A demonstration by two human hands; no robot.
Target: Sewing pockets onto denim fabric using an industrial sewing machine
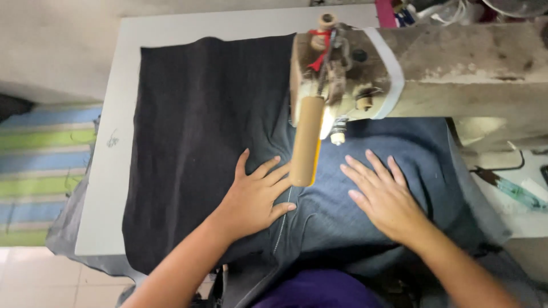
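Note:
Dark denim cloth (200, 131) lies spread over a white sewing table (108, 171), its bluer part running under the head of a worn, beige sewing machine (411, 68). My left hand (254, 194) lies flat on the cloth, fingers spread, just left of a stitched seam (283, 222). My right hand (382, 194) presses flat on the cloth to the right of the seam, fingers pointing toward the machine's needle area. A tan cylinder (305, 142) hanging from the machine head hides the needle and the cloth between my hands.
A red thread spool (321, 37) sits on top of the machine head. A striped green and blue mat (40, 165) covers the floor at left. Small tools and a pen-like object (516, 191) lie on the table at right. Purple clothing (319, 291) shows at the bottom.

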